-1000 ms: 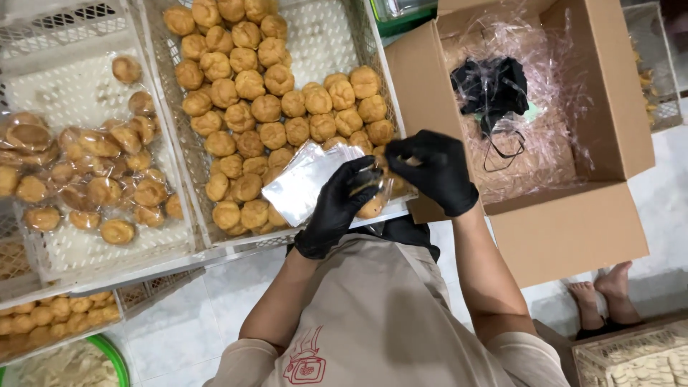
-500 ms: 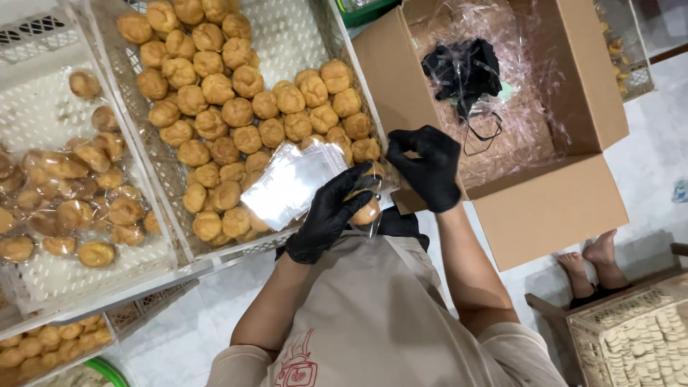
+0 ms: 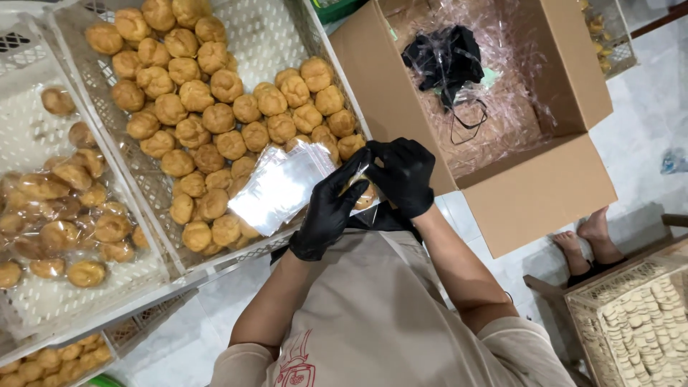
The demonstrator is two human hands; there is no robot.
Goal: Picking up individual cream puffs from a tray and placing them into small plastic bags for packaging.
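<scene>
Black-gloved left hand [image 3: 326,211] and right hand [image 3: 403,175] are pinching one round golden pastry in clear bag [image 3: 360,192]; white crate of unbagged pastries [image 3: 215,115] waiting (bagged batch [image 3: 57,215] leftward).

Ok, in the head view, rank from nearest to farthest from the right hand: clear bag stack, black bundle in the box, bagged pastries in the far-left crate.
From the right hand:
1. clear bag stack, just left.
2. black bundle, above, inside the cardboard box.
3. bagged pastries, far left, in the white crate.

Pastry crate [image 3: 315,29] lies left of cardboard box [image 3: 545,193].
</scene>
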